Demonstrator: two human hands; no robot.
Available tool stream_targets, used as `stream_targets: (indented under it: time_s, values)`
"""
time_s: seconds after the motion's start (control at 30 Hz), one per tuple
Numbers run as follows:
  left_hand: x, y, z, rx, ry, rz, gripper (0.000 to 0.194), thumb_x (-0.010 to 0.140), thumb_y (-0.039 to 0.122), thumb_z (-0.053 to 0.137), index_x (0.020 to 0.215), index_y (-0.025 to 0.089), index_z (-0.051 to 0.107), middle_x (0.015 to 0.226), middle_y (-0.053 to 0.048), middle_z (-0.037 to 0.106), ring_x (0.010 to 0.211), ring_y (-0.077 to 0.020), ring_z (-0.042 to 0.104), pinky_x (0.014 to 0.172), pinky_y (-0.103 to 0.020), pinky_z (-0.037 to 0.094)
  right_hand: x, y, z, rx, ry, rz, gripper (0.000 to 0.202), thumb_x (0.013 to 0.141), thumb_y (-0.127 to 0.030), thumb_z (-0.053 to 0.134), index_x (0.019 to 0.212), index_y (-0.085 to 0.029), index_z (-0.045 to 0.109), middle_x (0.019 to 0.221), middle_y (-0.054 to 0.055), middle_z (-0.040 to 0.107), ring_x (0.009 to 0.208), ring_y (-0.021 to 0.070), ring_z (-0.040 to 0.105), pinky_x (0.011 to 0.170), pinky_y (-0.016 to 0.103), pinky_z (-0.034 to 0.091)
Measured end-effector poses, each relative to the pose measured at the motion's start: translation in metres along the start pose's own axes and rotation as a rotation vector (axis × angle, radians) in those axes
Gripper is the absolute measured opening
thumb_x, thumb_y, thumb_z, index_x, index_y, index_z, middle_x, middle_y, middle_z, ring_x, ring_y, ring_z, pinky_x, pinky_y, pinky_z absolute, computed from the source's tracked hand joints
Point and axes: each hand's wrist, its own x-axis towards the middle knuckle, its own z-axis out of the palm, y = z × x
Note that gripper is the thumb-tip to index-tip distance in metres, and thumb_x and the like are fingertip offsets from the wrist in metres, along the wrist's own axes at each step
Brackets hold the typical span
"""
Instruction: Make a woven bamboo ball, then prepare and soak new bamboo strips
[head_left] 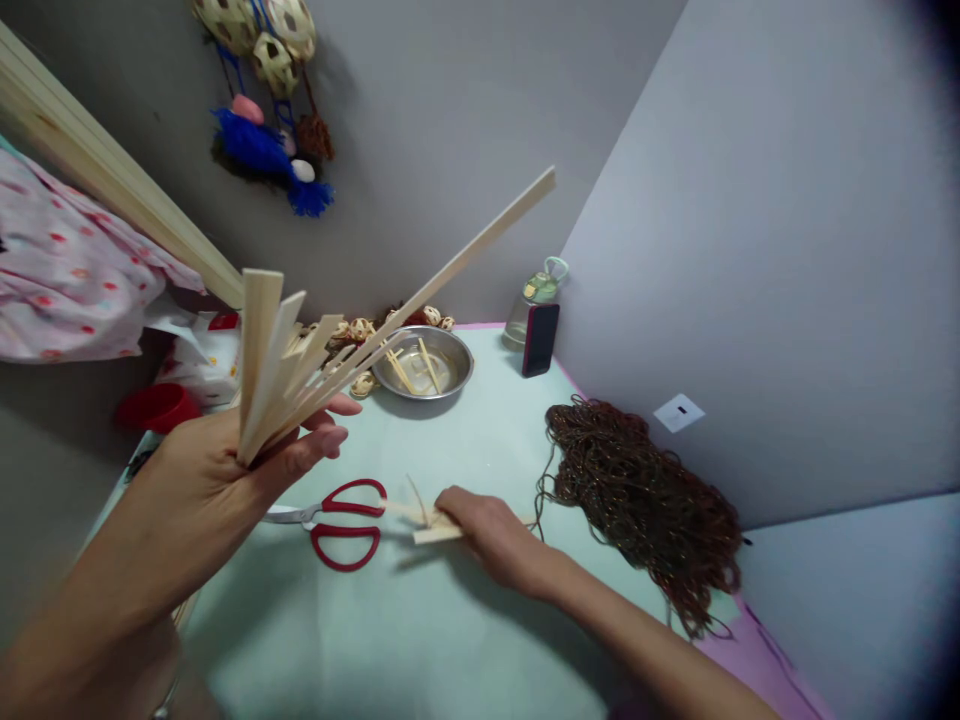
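My left hand (pixel 247 450) is raised at the left, its fingers closed round a fanned bundle of flat pale bamboo strips (pixel 261 340). One long strip juts far out to the upper right. Lower down, over the table, my right hand (pixel 495 540) grips several shorter bamboo strips (pixel 439 535), whose ends stick out to the left and are slightly blurred. Between the two hands lie red-handled scissors (pixel 349 525), handles toward the right. How the right fingers sit around the strips is partly hidden.
Behind stands a metal bowl (pixel 457 385) with strips in it, beside small woven balls (pixel 361 328). A phone (pixel 541 340) leans against a green bottle (pixel 521 310). Dark cord (pixel 637 490) is heaped at the right, by the wall. Woven ornaments (pixel 276 65) hang at the back.
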Motion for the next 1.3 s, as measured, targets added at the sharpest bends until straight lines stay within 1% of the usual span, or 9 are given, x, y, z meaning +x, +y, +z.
stream_targets:
  time_s: [0.17,0.33,0.57,0.8,0.9,1.03,1.13,1.2,1.3]
  values:
    - [0.0,-0.004,0.001,0.001,-0.027,-0.011,0.027,0.083,0.059,0.061,0.1,0.041,0.072,0.104,0.011,0.078,0.094,-0.019,0.073,0.071,-0.017,0.058,0.015,0.012,-0.004,-0.065,-0.023,0.06,0.016,0.092,-0.008,0.043,0.099,-0.019,0.053,0.1,0.004,0.059,0.083,0.0164,0.054,0.071,0.026,0.036]
    - [-0.001,-0.006,0.0,-0.047,-0.04,-0.006,0.023,0.085,0.056,0.061,0.099,0.042,0.072,0.102,0.011,0.078,0.093,-0.0174,0.073,0.075,-0.017,0.058,0.017,-0.006,0.016,-0.193,-0.079,0.017,0.018,0.091,-0.002,0.045,0.094,-0.018,0.053,0.102,0.005,0.055,0.076,0.0151,0.05,0.061,0.026,0.032]
    - [0.0,-0.002,0.0,-0.037,-0.007,-0.007,0.026,0.082,0.061,0.061,0.096,0.042,0.072,0.097,0.012,0.078,0.092,-0.017,0.073,0.079,-0.017,0.057,0.011,-0.025,0.012,-0.229,-0.112,-0.027,0.011,0.094,-0.01,0.049,0.099,-0.019,0.052,0.097,0.005,0.06,0.073,0.0156,0.053,0.057,0.027,0.031]
    - [0.0,-0.003,0.001,-0.006,-0.004,-0.02,0.03,0.081,0.063,0.061,0.099,0.042,0.072,0.096,0.011,0.079,0.09,-0.0181,0.074,0.08,-0.019,0.058,0.014,-0.044,0.045,-0.335,-0.106,-0.107,0.026,0.08,0.004,0.052,0.099,-0.014,0.053,0.1,0.012,0.06,0.079,0.0201,0.055,0.056,0.028,0.035]
    - [0.0,-0.003,0.0,0.001,-0.011,-0.015,0.029,0.081,0.062,0.061,0.098,0.041,0.071,0.094,0.01,0.078,0.092,-0.0178,0.073,0.081,-0.018,0.057,0.016,-0.044,0.031,-0.22,-0.133,-0.068,0.016,0.086,-0.002,0.051,0.094,-0.015,0.054,0.099,0.011,0.061,0.074,0.0175,0.053,0.058,0.028,0.035]
    - [-0.001,-0.004,-0.001,0.006,-0.023,-0.009,0.027,0.084,0.061,0.059,0.095,0.04,0.071,0.098,0.01,0.078,0.099,-0.0188,0.072,0.084,-0.018,0.057,0.003,-0.038,-0.021,0.107,-0.088,0.007,0.01,0.088,-0.01,0.054,0.092,-0.019,0.052,0.089,0.002,0.062,0.072,0.0134,0.051,0.063,0.024,0.035]
    - [-0.001,-0.007,-0.001,0.022,-0.018,-0.004,0.025,0.084,0.06,0.059,0.096,0.041,0.071,0.102,0.012,0.077,0.099,-0.0183,0.072,0.081,-0.017,0.057,-0.018,-0.028,-0.054,0.139,-0.049,0.083,0.012,0.091,-0.009,0.048,0.089,-0.02,0.051,0.082,0.0,0.06,0.069,0.0124,0.05,0.061,0.023,0.032]
    - [-0.001,-0.006,-0.001,0.022,-0.014,0.003,0.025,0.084,0.059,0.06,0.098,0.042,0.071,0.1,0.012,0.078,0.097,-0.0177,0.072,0.078,-0.016,0.057,-0.032,-0.017,-0.058,0.031,-0.056,0.157,0.015,0.091,-0.008,0.045,0.084,-0.02,0.051,0.079,0.0,0.06,0.065,0.0125,0.05,0.058,0.024,0.03]
    - [-0.001,-0.003,-0.001,0.017,-0.009,0.026,0.025,0.084,0.058,0.059,0.099,0.041,0.071,0.099,0.013,0.078,0.093,-0.0167,0.073,0.076,-0.015,0.058,-0.046,-0.003,-0.037,-0.223,-0.105,0.224,0.024,0.086,0.003,0.042,0.083,-0.018,0.053,0.079,0.005,0.063,0.061,0.0142,0.052,0.056,0.028,0.03]
